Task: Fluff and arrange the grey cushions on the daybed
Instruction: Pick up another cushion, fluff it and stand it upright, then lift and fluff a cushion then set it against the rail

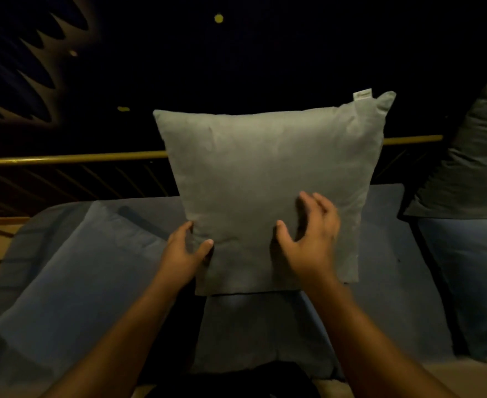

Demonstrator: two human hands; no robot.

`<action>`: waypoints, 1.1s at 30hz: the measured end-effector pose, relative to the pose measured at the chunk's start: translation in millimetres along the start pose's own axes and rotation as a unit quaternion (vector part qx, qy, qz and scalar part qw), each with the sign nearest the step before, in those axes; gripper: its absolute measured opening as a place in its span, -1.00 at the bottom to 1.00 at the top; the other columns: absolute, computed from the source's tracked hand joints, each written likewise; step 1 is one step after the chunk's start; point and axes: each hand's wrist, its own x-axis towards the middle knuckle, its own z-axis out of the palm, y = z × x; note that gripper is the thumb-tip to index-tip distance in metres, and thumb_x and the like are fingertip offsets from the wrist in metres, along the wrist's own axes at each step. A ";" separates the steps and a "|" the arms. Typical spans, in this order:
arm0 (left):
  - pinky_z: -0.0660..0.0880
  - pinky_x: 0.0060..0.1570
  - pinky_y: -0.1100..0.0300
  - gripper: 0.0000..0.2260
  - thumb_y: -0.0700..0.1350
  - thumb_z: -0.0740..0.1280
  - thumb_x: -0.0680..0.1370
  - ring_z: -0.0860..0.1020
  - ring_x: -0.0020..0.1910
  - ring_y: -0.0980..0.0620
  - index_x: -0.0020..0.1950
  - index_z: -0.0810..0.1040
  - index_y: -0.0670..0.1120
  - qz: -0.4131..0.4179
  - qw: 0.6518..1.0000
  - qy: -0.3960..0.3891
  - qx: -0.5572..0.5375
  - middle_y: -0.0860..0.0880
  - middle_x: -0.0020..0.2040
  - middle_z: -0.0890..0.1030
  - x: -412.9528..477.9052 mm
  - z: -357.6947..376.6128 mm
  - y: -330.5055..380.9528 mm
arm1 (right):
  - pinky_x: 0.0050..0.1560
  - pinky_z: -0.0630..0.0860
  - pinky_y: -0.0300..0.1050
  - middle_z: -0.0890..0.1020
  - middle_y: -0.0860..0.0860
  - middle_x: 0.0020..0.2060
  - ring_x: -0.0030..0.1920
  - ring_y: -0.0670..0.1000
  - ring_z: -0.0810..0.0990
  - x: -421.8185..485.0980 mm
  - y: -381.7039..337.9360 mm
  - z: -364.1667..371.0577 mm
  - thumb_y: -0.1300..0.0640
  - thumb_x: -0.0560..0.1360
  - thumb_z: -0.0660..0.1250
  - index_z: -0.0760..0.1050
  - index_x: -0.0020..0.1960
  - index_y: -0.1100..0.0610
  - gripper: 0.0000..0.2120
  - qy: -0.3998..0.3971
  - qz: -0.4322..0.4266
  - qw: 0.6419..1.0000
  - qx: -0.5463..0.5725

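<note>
A square grey cushion (265, 173) stands upright in the middle of the daybed, with a small white label at its top right corner. My left hand (184, 251) grips its lower left edge, thumb on the front. Just in front of the cushion's lower right face, my right hand (308, 239) has its fingers spread apart and holds nothing. A second grey cushion (474, 156) leans upright at the far right. The daybed mattress (394, 282) is covered in blue-grey fabric.
A blue pillow (73, 277) lies flat on the left of the mattress. Another blue pad (466, 277) lies at the right. A brass-coloured rail (73, 158) with dark bars runs behind the daybed. The background is dark.
</note>
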 end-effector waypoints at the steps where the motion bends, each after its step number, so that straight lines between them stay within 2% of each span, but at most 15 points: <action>1: 0.41 0.24 0.02 -0.54 -0.01 0.44 0.42 0.49 0.24 -0.10 0.27 0.46 -0.10 -0.003 1.000 0.007 0.008 -0.14 0.24 0.53 -2.5 -8.8 -1.9 | 0.29 0.35 0.15 0.48 0.15 0.20 0.25 0.10 0.38 -6.3 -11.2 10.6 -0.04 0.34 0.35 0.51 0.20 0.09 -0.54 -0.011 -0.040 0.999 -0.001; 4: 0.32 0.18 0.16 -0.61 -0.10 0.39 0.48 0.46 0.26 -0.14 0.28 0.47 -0.14 -0.006 0.999 0.010 0.052 -0.16 0.24 0.51 -11.3 -39.4 -12.7 | 0.30 0.30 0.23 0.58 0.07 0.09 0.18 0.10 0.48 -23.8 -45.8 47.8 -0.04 0.33 0.31 0.58 0.05 0.04 -0.67 -0.077 -0.096 0.992 -0.019; 9: 0.27 0.20 0.20 -0.56 0.03 0.33 0.49 0.44 0.30 -0.15 0.32 0.44 -0.13 -0.013 0.996 -0.022 0.085 -0.15 0.31 0.49 -18.5 -111.1 -59.6 | 0.13 0.42 0.07 0.62 0.05 0.02 0.08 0.16 0.57 -51.8 -94.4 125.6 -0.03 0.36 0.30 0.61 -0.01 0.06 -0.72 -0.231 -0.139 0.962 -0.050; 11: 0.29 0.20 0.17 -0.54 0.06 0.27 0.45 0.46 0.27 -0.19 0.26 0.50 -0.18 -0.028 0.995 -0.008 0.097 -0.20 0.28 0.51 -17.8 -142.6 -79.9 | 0.14 0.38 0.04 0.60 0.04 0.07 0.13 0.16 0.53 -65.9 -111.8 160.9 -0.01 0.39 0.33 0.60 0.06 0.05 -0.72 -0.313 -0.136 0.936 -0.081; 13: 0.37 0.23 0.04 -0.52 0.08 0.20 0.44 0.50 0.22 -0.25 0.16 0.57 -0.24 -0.019 0.992 -0.015 0.126 -0.26 0.21 0.56 -12.3 -172.0 -109.4 | 0.15 0.36 0.03 0.58 0.03 0.09 0.15 0.16 0.50 -79.0 -128.0 197.0 -0.03 0.42 0.31 0.57 0.10 0.04 -0.71 -0.384 -0.151 0.905 -0.106; 15: 0.43 0.20 -0.08 -0.47 0.13 0.09 0.43 0.51 0.20 -0.26 0.10 0.60 -0.21 -0.023 0.987 -0.029 0.154 -0.24 0.18 0.59 -7.1 -195.4 -149.7 | 0.13 0.37 0.01 0.58 0.05 0.09 0.13 0.17 0.50 -87.3 -140.9 233.5 -0.05 0.44 0.27 0.56 0.11 0.03 -0.69 -0.437 -0.175 0.872 -0.131; 18: 0.45 0.18 -0.08 -0.55 0.11 0.19 0.46 0.51 0.19 -0.25 0.16 0.56 -0.18 -0.102 0.982 0.020 0.156 -0.22 0.19 0.58 -3.4 -220.4 -218.4 | 0.16 0.35 0.00 0.56 0.07 0.15 0.18 0.18 0.48 -93.0 -148.2 292.1 -0.05 0.47 0.26 0.52 0.17 0.02 -0.69 -0.497 -0.196 0.825 -0.187; 21: 0.45 0.15 -0.04 -0.51 0.14 0.20 0.41 0.52 0.16 -0.27 0.17 0.55 -0.16 -0.209 0.970 0.046 0.115 -0.23 0.17 0.57 -3.8 -226.4 -292.0 | 0.26 0.32 0.03 0.50 0.10 0.24 0.25 0.20 0.43 -99.5 -144.7 352.6 -0.07 0.49 0.25 0.46 0.28 0.05 -0.61 -0.555 -0.190 0.772 -0.244; 23: 0.43 0.15 -0.04 -0.46 0.21 0.15 0.40 0.48 0.20 -0.28 0.17 0.53 -0.15 -0.284 0.954 0.035 0.089 -0.25 0.18 0.56 -6.1 -221.8 -334.0 | 0.32 0.30 0.05 0.42 0.12 0.33 0.30 0.21 0.38 -104.2 -137.0 387.1 -0.12 0.48 0.26 0.38 0.36 0.04 -0.51 -0.587 -0.178 0.736 -0.285; 24: 0.40 0.18 -0.05 -0.46 0.21 0.20 0.42 0.44 0.25 -0.29 0.22 0.49 -0.14 -0.329 0.942 0.036 0.064 -0.26 0.22 0.53 -9.6 -218.3 -352.5 | 0.35 0.29 0.07 0.36 0.13 0.37 0.33 0.22 0.35 -107.5 -132.3 403.0 -0.16 0.46 0.28 0.33 0.39 0.02 -0.44 -0.600 -0.168 0.725 -0.294; 25: 0.37 0.22 -0.07 -0.45 0.17 0.29 0.44 0.39 0.30 -0.29 0.32 0.41 -0.13 -0.374 0.926 0.048 0.034 -0.27 0.29 0.47 -14.1 -212.6 -369.1 | 0.37 0.27 0.09 0.30 0.12 0.41 0.36 0.23 0.32 -110.2 -127.6 417.5 -0.21 0.43 0.30 0.27 0.43 -0.02 -0.37 -0.608 -0.153 0.720 -0.297; 27: 0.35 0.31 -0.11 -0.25 0.20 0.42 0.36 0.32 0.38 -0.26 0.44 0.22 -0.02 -0.437 0.894 0.079 -0.063 -0.22 0.42 0.34 -24.1 -198.3 -399.5 | 0.41 0.24 0.13 0.19 0.13 0.46 0.41 0.26 0.24 -113.6 -118.6 444.6 -0.26 0.38 0.34 0.17 0.47 -0.06 -0.25 -0.611 -0.107 0.729 -0.290; 29: 0.39 0.30 -0.15 -0.11 0.30 0.49 0.19 0.38 0.36 -0.17 0.41 0.18 0.10 -0.445 0.862 0.154 -0.189 -0.14 0.41 0.36 -30.8 -184.5 -422.6 | 0.42 0.22 0.16 0.15 0.17 0.48 0.43 0.29 0.19 -113.9 -109.7 467.4 -0.29 0.34 0.36 0.05 0.50 -0.09 -0.14 -0.605 -0.080 0.736 -0.293; 31: 0.44 0.26 -0.13 -0.11 0.24 0.53 0.16 0.46 0.28 -0.12 0.37 0.21 0.06 -0.456 0.828 0.208 -0.252 -0.13 0.35 0.40 -31.2 -173.9 -436.9 | 0.41 0.20 0.19 0.12 0.18 0.49 0.44 0.30 0.16 -109.5 -100.6 484.4 -0.36 0.27 0.38 -0.06 0.50 -0.18 -0.03 -0.600 -0.084 0.731 -0.314; 33: 0.44 0.25 -0.08 -0.17 0.15 0.54 0.22 0.45 0.25 -0.15 0.35 0.20 0.05 -0.470 0.813 0.222 -0.261 -0.16 0.35 0.38 -23.1 -175.1 -429.5 | 0.42 0.18 0.24 0.05 0.13 0.52 0.47 0.30 0.10 -103.6 -92.8 495.4 -0.41 0.16 0.41 -0.16 0.46 -0.31 0.07 -0.601 -0.063 0.729 -0.321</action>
